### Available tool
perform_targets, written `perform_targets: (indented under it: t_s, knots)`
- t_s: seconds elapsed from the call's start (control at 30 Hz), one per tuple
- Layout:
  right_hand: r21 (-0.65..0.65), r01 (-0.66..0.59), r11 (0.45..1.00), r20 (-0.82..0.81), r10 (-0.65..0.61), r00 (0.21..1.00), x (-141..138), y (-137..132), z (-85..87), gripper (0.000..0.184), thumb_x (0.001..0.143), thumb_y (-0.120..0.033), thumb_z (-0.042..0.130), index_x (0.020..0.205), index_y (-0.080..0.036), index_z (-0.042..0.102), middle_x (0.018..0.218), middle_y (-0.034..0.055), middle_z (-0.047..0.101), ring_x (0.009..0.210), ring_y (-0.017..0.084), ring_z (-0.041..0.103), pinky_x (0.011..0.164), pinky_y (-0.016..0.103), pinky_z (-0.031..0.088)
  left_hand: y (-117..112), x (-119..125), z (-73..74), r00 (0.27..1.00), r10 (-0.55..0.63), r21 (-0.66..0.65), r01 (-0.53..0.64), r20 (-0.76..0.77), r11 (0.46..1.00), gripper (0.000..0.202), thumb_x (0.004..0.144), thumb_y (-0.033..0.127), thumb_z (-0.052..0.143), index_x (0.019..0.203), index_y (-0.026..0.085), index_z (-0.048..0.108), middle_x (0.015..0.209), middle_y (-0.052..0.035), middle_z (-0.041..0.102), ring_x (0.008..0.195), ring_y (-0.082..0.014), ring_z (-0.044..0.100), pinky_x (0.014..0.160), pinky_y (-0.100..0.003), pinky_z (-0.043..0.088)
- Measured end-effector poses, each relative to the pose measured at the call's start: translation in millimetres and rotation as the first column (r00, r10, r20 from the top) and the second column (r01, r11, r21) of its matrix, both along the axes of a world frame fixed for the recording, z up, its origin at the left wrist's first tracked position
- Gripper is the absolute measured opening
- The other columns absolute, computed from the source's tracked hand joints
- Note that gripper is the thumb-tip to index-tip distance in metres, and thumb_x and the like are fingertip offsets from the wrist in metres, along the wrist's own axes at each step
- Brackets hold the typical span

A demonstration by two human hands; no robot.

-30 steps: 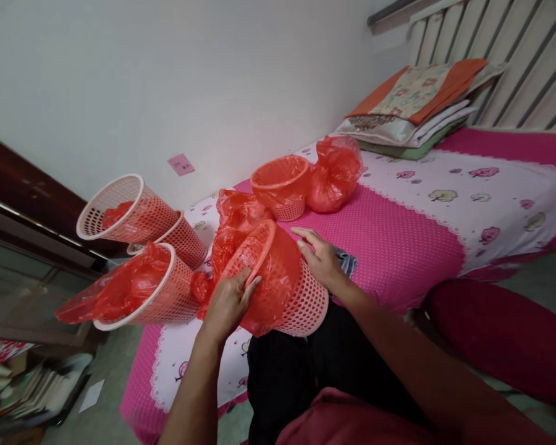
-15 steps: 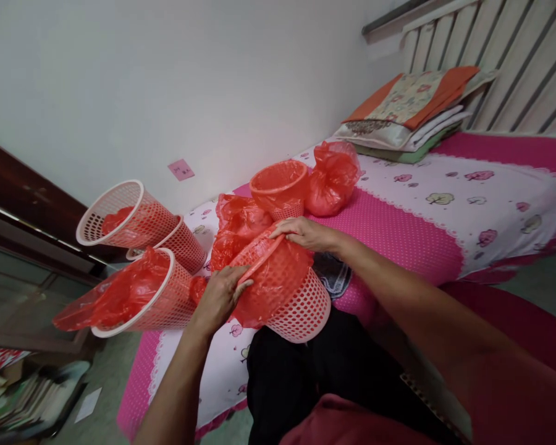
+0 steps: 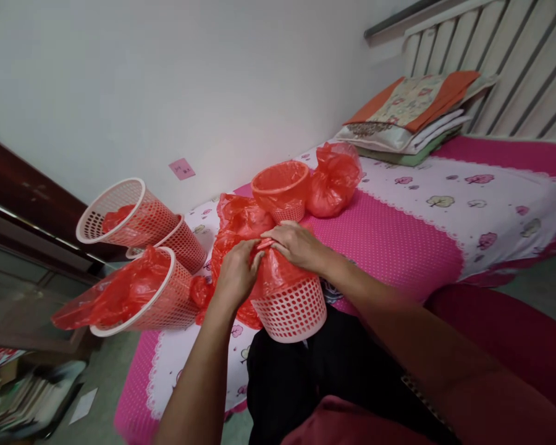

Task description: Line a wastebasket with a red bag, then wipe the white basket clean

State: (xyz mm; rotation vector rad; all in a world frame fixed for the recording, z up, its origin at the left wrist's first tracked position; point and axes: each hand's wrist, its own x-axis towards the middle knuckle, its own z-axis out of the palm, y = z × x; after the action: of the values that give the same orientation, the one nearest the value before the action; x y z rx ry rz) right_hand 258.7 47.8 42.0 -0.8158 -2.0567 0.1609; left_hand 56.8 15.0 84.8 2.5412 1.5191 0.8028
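- Wall (image 3: 189, 80): pale, we see it fill most of the top of the frame.
- Bed (image 3: 398, 253): magenta and white cover with printed trees, middle to right of the frame.
- Radiator (image 3: 467, 74): white, slatted, upper right.
- Cushion stack (image 3: 414, 102): upper right, on the bed, orange-and-floral piece on top.
- Left-hand baskets: we count three, left of centre, pale pink mesh. The upper basket (image 3: 160, 213) and the lower basket (image 3: 178, 293) lie tilted with red plastic inside, the lower one's trailing out leftward; the third basket (image 3: 194, 247) is partly hidden.
- Held basket (image 3: 291, 312): centre, just above the dark trousers, base toward the bottom of the frame, mouth tipped away. Its rim is largely hidden from us.
- Lined basket (image 3: 291, 214): above centre, red plastic over its rim.
- Gathered bag (image 3: 336, 188): red, just right of the lined basket.
- Red liner (image 3: 280, 272): draped over the held basket's upper part.
- Right hand (image 3: 295, 246): centre, fingers and thumb gripping the liner's edge.
- Left hand (image 3: 235, 272): close beside, fingertips pinching the same edge.
- Pink card (image 3: 182, 169): on the wall, left of centre.
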Motion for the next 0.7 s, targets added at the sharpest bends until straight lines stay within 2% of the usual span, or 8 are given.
perform_targets:
  t_s: [0.1, 0.2, 0.3, 0.4, 0.47, 0.57, 0.63, 0.7]
  knots:
    - [-0.042, -0.036, 0.998, -0.082, 0.033, 0.996, 15, -10, 1.4, 0.035, 0.096, -0.025, 0.076, 0.131, -0.028, 0.074, 0.124, 0.0070, 0.079, 0.114, 0.027, 0.072, 0.110, 0.051, 0.051, 9, -5, -8.4, 1.000, -0.009, -0.031, 0.008, -0.005, 0.999, 0.016, 0.102, 0.024, 0.056, 0.098, 0.020, 0.071, 0.097, -0.0075, 0.076, 0.092, -0.0245, 0.071, 0.087, -0.038, 0.055]
    - [-0.132, -0.065, 0.989, -0.211, 0.036, 0.977, 40, -15, -1.0, 0.041, 0.098, -0.033, 0.074, 0.138, -0.026, 0.070, 0.135, 0.0088, 0.075, 0.123, 0.026, 0.071, 0.109, 0.048, 0.054, 12, -15, -14.8, 1.000, -0.011, -0.016, 0.012, 0.015, 1.000, 0.018, 0.101, 0.023, 0.053, 0.086, 0.021, 0.063, 0.086, -0.0046, 0.069, 0.084, -0.0222, 0.064, 0.081, -0.035, 0.050]
    - [-0.171, -0.055, 0.984, -0.248, 0.011, 0.969, 51, -12, -10.4, 0.035, 0.098, -0.034, 0.073, 0.132, -0.025, 0.074, 0.129, 0.0091, 0.078, 0.118, 0.026, 0.073, 0.106, 0.047, 0.056, 12, -20, -18.9, 0.999, -0.014, 0.009, 0.014, 0.030, 1.000, 0.019, 0.101, 0.024, 0.050, 0.084, 0.022, 0.059, 0.084, -0.0034, 0.066, 0.084, -0.0218, 0.061, 0.081, -0.034, 0.048]
    - [-0.153, -0.049, 0.987, -0.255, 0.009, 0.967, 41, -6, -22.3, 0.022, 0.097, -0.030, 0.074, 0.117, -0.023, 0.078, 0.114, 0.0072, 0.081, 0.105, 0.024, 0.075, 0.099, 0.043, 0.058, 12, -22, -20.0, 0.999, -0.016, 0.002, 0.016, 0.034, 1.000, 0.021, 0.101, 0.027, 0.048, 0.082, 0.022, 0.057, 0.082, -0.0024, 0.064, 0.083, -0.0211, 0.059, 0.080, -0.034, 0.047]
    - [-0.129, -0.040, 0.991, -0.292, 0.001, 0.956, 30, -3, -28.2, 0.013, 0.100, -0.029, 0.070, 0.106, -0.022, 0.078, 0.103, 0.0057, 0.081, 0.096, 0.021, 0.075, 0.092, 0.039, 0.058, 13, -26, -19.0, 0.999, -0.025, -0.015, 0.026, 0.037, 1.000, 0.022, 0.102, 0.030, 0.047, 0.083, 0.023, 0.057, 0.082, -0.0023, 0.064, 0.083, -0.0210, 0.059, 0.081, -0.034, 0.048]
    - [-0.072, -0.003, 0.997, -0.327, -0.021, 0.945, 17, -5, -33.3, 0.011, 0.103, -0.029, 0.067, 0.100, -0.022, 0.075, 0.098, 0.0050, 0.079, 0.094, 0.021, 0.073, 0.091, 0.038, 0.055, 11, -33, -15.3, 0.998, -0.052, -0.059, 0.055, 0.044, 0.997, 0.022, 0.101, 0.032, 0.046, 0.090, 0.022, 0.062, 0.089, -0.0043, 0.069, 0.089, -0.0224, 0.063, 0.087, -0.037, 0.051]
    - [-0.043, 0.041, 0.998, -0.320, -0.053, 0.946, 11, -8, -35.1, 0.011, 0.104, -0.030, 0.067, 0.100, -0.022, 0.074, 0.099, 0.0050, 0.078, 0.097, 0.022, 0.072, 0.094, 0.039, 0.053, 7, -35, -11.2, 0.995, -0.078, -0.071, 0.082, 0.066, 0.994, 0.023, 0.099, 0.030, 0.046, 0.104, 0.021, 0.067, 0.104, -0.0072, 0.074, 0.101, -0.0243, 0.067, 0.097, -0.041, 0.052]
    - [-0.024, 0.093, 0.995, -0.300, -0.096, 0.949, 5, -12, -36.6, 0.010, 0.104, -0.030, 0.067, 0.101, -0.023, 0.074, 0.100, 0.0048, 0.078, 0.099, 0.023, 0.071, 0.097, 0.041, 0.050, 1, -33, -6.2, 0.990, -0.092, -0.041, 0.096, 0.105, 0.995, 0.033, 0.098, 0.027, 0.047, 0.124, 0.021, 0.067, 0.122, -0.0093, 0.075, 0.116, -0.0258, 0.068, 0.110, -0.047, 0.049]
